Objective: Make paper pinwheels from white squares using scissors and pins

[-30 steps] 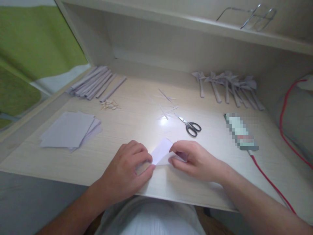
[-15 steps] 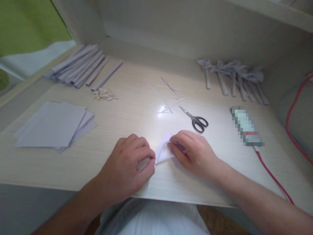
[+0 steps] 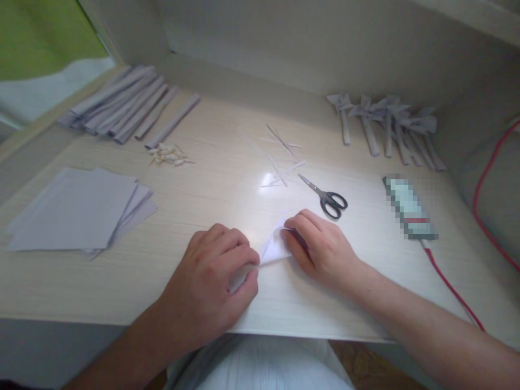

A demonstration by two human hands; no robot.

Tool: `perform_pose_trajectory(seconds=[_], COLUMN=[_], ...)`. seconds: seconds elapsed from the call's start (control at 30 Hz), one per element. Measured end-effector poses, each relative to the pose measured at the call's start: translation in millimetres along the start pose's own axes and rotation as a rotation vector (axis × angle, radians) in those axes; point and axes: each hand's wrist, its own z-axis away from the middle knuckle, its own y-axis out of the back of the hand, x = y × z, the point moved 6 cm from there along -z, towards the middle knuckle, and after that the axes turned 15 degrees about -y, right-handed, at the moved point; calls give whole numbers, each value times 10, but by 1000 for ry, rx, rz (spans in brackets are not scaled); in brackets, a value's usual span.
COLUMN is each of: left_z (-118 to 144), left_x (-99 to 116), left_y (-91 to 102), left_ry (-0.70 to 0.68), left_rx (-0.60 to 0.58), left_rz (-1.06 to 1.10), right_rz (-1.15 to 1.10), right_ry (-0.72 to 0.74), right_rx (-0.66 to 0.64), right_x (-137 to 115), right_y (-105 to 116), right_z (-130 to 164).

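Observation:
A small folded sheet of white paper (image 3: 276,246) lies on the desk between my two hands, near the front edge. My right hand (image 3: 320,241) pinches its upper right part, with fingertips curled over the fold. At the paper's left corner, my left hand (image 3: 221,271) has its thumb and index finger closed on the tip. Part of the paper is hidden under the right fingers. Just beyond the right hand lie scissors (image 3: 325,196) with black handles, their blades pointing to the far left.
Square white sheets (image 3: 73,208) are stacked at left, rolled paper tubes (image 3: 125,105) behind them. Cotton swab tips (image 3: 170,155) and thin white strips (image 3: 280,168) lie mid-desk. Paper pinwheel-like pieces on tubes (image 3: 385,122) stand back right. A blurred phone (image 3: 410,208) has a red cable (image 3: 450,287).
The right hand has shifted slightly up, and the paper's fold lies flatter beneath its fingers. The left hand stays at the corner. The view has tilted a little.

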Motion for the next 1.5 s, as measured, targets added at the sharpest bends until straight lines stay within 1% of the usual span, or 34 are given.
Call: perform_pose_trajectory(seconds=[0.2, 0.33, 0.43, 0.6, 0.8, 0.97, 1.13, 1.33, 1.5], left_z=[12, -1, -1, 3, -10, 0, 5, 14, 29], left_x=[132, 172, 169, 158, 175, 165, 176, 203, 213], left_y=[-31, -8, 3, -13, -23, -30, -36, -34, -44], left_ry=[-110, -157, -159, -148, -195, -170, -154, -174, -196], left_rx=[-114, -88, -67, -102, -88, -81, -101, -70, -71], left_rz=[96, 125, 148, 130, 114, 128, 136, 128, 97], right_rz=[42, 33, 17, 11, 31, 41, 22, 20, 6], right_ry=[20, 34, 32, 29, 24, 24, 8, -1, -4], right_rx=[-24, 3, 4, -9, -14, -18, -35, -10, 2], right_x=[-31, -16, 11, 29, 37, 51, 69, 76, 67], right_y=[52, 21, -14, -34, -63, -86, -100, -93, -87], right_z=[38, 38, 22, 15, 31, 34, 47, 51, 36])
